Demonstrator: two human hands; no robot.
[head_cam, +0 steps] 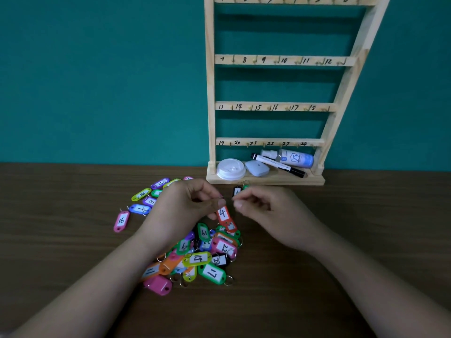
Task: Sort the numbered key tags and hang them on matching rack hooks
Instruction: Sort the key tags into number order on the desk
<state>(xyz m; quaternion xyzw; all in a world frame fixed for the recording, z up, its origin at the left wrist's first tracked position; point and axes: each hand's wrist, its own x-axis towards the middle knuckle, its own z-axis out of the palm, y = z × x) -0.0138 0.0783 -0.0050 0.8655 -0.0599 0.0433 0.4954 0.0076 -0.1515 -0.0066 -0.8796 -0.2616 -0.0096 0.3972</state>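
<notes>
While the left hand (pixel 185 208) is pinching the upper end of the red tag (pixel 223 214) marked 4 between thumb and forefinger, I am seeing this tag hanging slanted in the air, with its lower end just over the pile of tags (pixel 202 258) that is lying on the table (pixel 61 240). The right hand (pixel 263 212) is staying close beside it, its fingers curling in and the thumb meeting the forefinger tip near the left hand's fingertips; I cannot tell if it is holding anything. A black tag (pixel 237 191) is lying just behind the two hands, near the foot of the rack (pixel 210 93). More tags are lying scattered to the left, among them a pink tag (pixel 121 220) marked 16. The rack is standing against the green wall (pixel 97 81), its bars showing numbers beside the hooks. In its bottom tray a white lid (pixel 230 169), a marker (pixel 278 165) and a spray bottle (pixel 292 158) are lying
</notes>
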